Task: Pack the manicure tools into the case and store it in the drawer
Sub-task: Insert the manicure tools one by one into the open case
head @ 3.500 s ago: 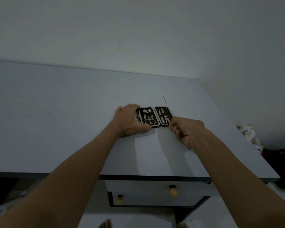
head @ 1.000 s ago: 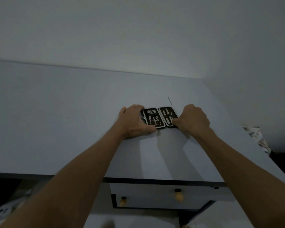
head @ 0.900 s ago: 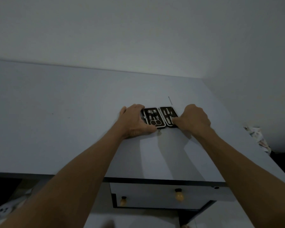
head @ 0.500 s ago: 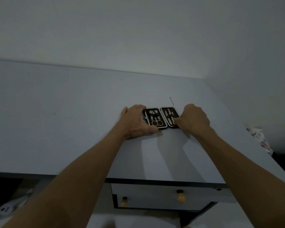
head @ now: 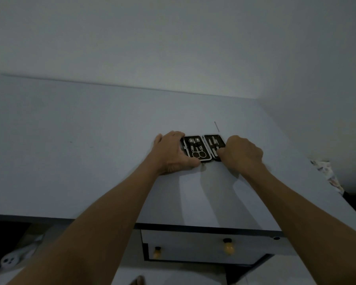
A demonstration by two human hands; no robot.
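Note:
A black manicure case (head: 203, 148) lies open and flat on the pale table (head: 90, 161). Its left half holds scissors (head: 198, 154) and other small tools in loops. The right half holds a few slim tools (head: 213, 141). My left hand (head: 171, 154) grips the case's left edge, thumb at the near corner. My right hand (head: 242, 154) is curled over the right half's near right corner, fingertips pinched on a pale manicure tool there, mostly hidden. One thin metal tool (head: 216, 126) lies loose on the table just beyond the case.
Below the table's front edge is a drawer (head: 193, 249), shut, with two yellow knobs (head: 228, 246). A wall stands behind and to the right of the table. Patterned cloth (head: 327, 173) lies off the right edge. A white object (head: 12, 259) sits on the floor at the lower left.
My right hand has moved from the table in front of the case up onto its right half. My left hand has kept its hold on the left edge.

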